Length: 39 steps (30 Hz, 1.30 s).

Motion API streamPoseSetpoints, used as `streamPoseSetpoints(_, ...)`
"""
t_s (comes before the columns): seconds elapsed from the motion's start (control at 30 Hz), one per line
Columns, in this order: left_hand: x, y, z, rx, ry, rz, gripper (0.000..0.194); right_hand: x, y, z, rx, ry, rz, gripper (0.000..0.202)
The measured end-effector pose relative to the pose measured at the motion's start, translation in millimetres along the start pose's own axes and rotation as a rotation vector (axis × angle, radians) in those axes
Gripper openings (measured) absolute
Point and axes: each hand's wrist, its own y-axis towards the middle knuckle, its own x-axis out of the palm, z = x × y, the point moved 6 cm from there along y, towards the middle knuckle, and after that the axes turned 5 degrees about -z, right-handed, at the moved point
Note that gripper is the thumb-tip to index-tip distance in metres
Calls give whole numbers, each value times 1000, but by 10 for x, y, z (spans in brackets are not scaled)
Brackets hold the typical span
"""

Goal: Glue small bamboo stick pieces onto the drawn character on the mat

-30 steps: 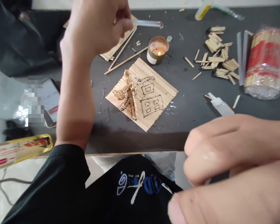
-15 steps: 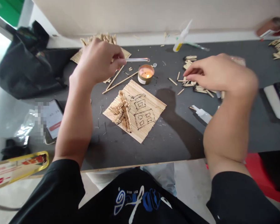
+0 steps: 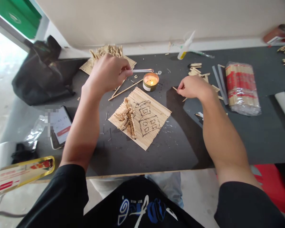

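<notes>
My left hand (image 3: 110, 75) pinches a clear glue stick (image 3: 142, 70), its tip above the rim of a lit tin candle (image 3: 150, 83). On the right, my right hand (image 3: 194, 87) has its fingertips closed on a short wooden stick (image 3: 174, 88) at table level. Between my arms lies a square mat of wooden sticks (image 3: 156, 122) with dark outlined characters drawn on it. Short stick pieces (image 3: 127, 115) stand upright along the left character. Long wooden sticks (image 3: 125, 91) lie beside the candle.
Loose stick pieces (image 3: 196, 69), more glue sticks (image 3: 220, 82) and a wrapped stick bundle (image 3: 242, 87) lie to the right. A glue bottle (image 3: 184, 52) stands near the wall. A second stick-covered mat (image 3: 130, 61), black bag (image 3: 41, 72) and phone (image 3: 61, 123) are on the left.
My right hand has moved left and down from the stick pile, and its fingers have closed on a short wooden stick. My left hand still holds the glue stick by the candle.
</notes>
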Motion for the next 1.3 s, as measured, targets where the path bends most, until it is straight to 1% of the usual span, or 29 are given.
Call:
streamPoseSetpoints(0.03,21,6,-1,-9,9,-16,23,-2,-24,-26,-7,-27,-20,9)
streamPoseSetpoints(0.1,77,18,9,-16,24,-64,28,-24,-71,-86,-19,-51,-20,10)
streamPoseSetpoints(0.2,168,30,51,0,41,-148,37,-33,-109,-202,-97,95,10,10)
streamPoseSetpoints(0.27,202,35,74,5,54,-178,39,-53,-114,-256,-149,204,90,5)
streamPoseSetpoints(0.37,197,36,69,-14,71,-170,37,-132,-133,-281,-177,296,282,10)
streamPoseSetpoints(0.43,182,32,49,-27,65,-165,36,-181,-160,-289,-163,367,362,19)
streamPoseSetpoints(0.57,170,23,19,-17,23,-175,38,-223,-204,-366,-109,465,465,42)
streamPoseSetpoints(0.63,174,23,17,-11,25,-180,39,-160,-172,-423,-95,507,505,45)
streamPoseSetpoints(0.73,200,30,20,-21,36,-208,42,58,-26,-488,-119,664,525,41)
streamPoseSetpoints(0.8,212,37,20,-34,41,-215,42,223,90,-484,-124,793,538,37)
streamPoseSetpoints(0.9,210,46,18,-36,53,-199,40,397,210,-418,-66,861,567,40)
streamPoseSetpoints(0.97,209,43,19,-28,51,-203,41,439,239,-377,-49,867,589,43)
streamPoseSetpoints(1.1,223,33,19,-35,8,-233,46,444,247,-343,-46,832,608,48)
streamPoseSetpoints(1.2,237,38,18,-55,-40,-224,43,454,255,-336,-21,787,605,57)
streamPoseSetpoints(1.3,261,44,19,-58,-50,-217,39,470,264,-322,-5,801,611,61)
